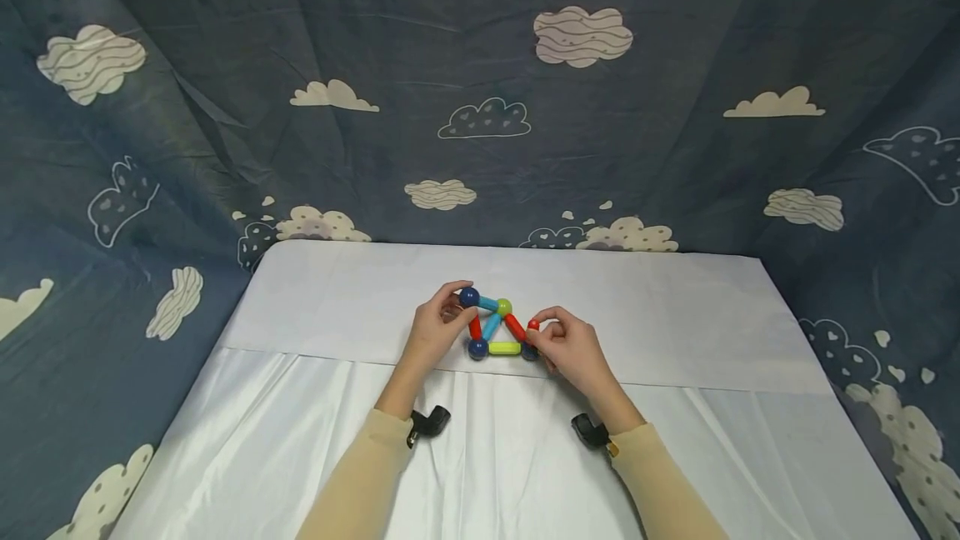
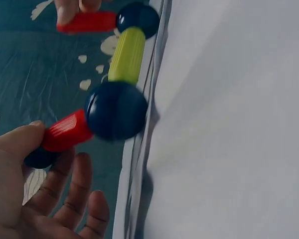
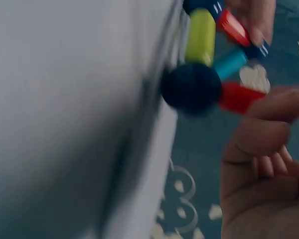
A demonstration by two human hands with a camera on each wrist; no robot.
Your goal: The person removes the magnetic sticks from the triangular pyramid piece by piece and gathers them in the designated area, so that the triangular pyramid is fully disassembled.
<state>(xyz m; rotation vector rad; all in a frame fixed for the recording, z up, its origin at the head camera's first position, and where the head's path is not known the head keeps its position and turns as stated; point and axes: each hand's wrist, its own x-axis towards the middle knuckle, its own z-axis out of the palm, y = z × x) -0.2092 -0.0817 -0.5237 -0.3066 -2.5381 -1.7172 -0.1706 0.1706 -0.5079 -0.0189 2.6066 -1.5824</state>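
Note:
A frame of magnetic building rods and balls is held up over the white table. My left hand [image 1: 433, 327] pinches the dark blue ball [image 1: 469, 297] at its upper left corner, beside a red rod [image 2: 67, 130]. From that ball a light blue rod [image 1: 487, 304] runs to a green ball [image 1: 505, 307]. Along the near side, a yellow-green rod [image 1: 504, 348] joins two more dark blue balls, the left one [image 1: 477, 349] and the right one [image 3: 192, 88]. My right hand [image 1: 576, 350] pinches a short red rod [image 3: 240, 97] standing at the right ball.
A white cloth covers the table [image 1: 337, 298], with a seam running across it just nearer than the frame. Behind and at both sides hangs a dark curtain [image 1: 390, 148] with cloud prints. Black wrist cameras sit on the left wrist [image 1: 431, 422] and right wrist [image 1: 590, 431].

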